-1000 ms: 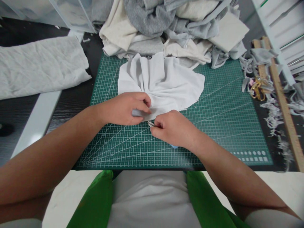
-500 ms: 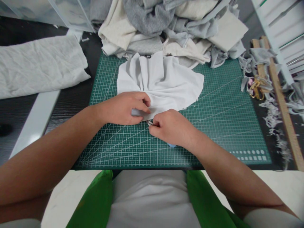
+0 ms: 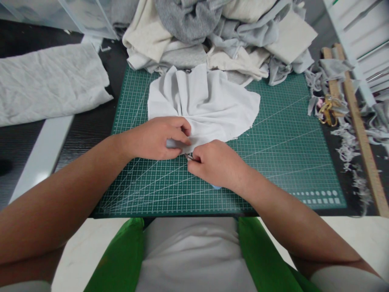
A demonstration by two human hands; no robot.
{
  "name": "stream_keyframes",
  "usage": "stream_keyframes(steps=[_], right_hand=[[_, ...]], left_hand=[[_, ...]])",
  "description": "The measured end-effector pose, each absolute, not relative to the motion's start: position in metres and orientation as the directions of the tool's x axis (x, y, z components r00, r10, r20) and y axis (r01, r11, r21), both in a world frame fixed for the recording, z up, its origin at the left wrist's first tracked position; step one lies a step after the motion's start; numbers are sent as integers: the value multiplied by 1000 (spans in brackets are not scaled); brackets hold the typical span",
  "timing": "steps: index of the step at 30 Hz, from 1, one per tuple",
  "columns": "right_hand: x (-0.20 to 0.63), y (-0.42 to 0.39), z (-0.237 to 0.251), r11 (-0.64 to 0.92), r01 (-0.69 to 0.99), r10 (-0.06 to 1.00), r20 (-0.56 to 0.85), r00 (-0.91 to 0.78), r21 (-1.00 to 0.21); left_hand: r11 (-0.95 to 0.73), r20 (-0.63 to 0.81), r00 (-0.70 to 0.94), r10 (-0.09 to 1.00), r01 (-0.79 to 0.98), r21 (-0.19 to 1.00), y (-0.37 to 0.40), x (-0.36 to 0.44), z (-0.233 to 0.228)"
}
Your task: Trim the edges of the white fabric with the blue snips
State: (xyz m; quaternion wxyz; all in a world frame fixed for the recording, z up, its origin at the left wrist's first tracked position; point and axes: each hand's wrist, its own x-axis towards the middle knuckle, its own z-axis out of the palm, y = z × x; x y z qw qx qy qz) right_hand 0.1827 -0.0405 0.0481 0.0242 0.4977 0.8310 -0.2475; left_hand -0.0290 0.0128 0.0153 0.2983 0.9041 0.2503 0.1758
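A piece of white cloth [image 3: 225, 101], gathered in folds, lies on the green cutting mat [image 3: 282, 154]. My left hand [image 3: 159, 138] is curled over the cloth's near edge and holds it, with thumb and fingers around a small turned-up part. Close by on the right, my right hand [image 3: 217, 162] is closed around a small metal-tipped tool [image 3: 189, 156]. Its tip points left at the cloth's edge, beside my left fingertips. A bit of blue [image 3: 216, 187] shows below my right hand; most of the tool is hidden in the fist, so its kind is unclear.
Grey and cream fabrics [image 3: 188, 24] are heaped behind the mat. A pale folded cloth [image 3: 51, 85] lies at left, near a clear plastic bin [image 3: 88, 16]. Gold-handled scissors [image 3: 328, 111], fabric scraps [image 3: 346, 146] and a wooden strip [image 3: 361, 138] lie at right.
The whole view has shifted slightly. Both hands keep nearly the same place on the cloth, and the tool's tip stays at its edge.
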Motion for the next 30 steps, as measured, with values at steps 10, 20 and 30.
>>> stream_keyframes(steps=[10, 20, 30], right_hand=[[183, -39, 47, 363, 828, 811, -293, -507, -427], [188, -39, 48, 369, 821, 799, -303, -520, -436], [189, -42, 44, 383, 803, 813, -245, -528, -457]], left_hand=[[-720, 177, 817, 550, 356, 596, 13, -28, 16], [-715, 171, 813, 557, 364, 597, 13, -29, 15], [-727, 191, 816, 546, 348, 592, 13, -29, 15]])
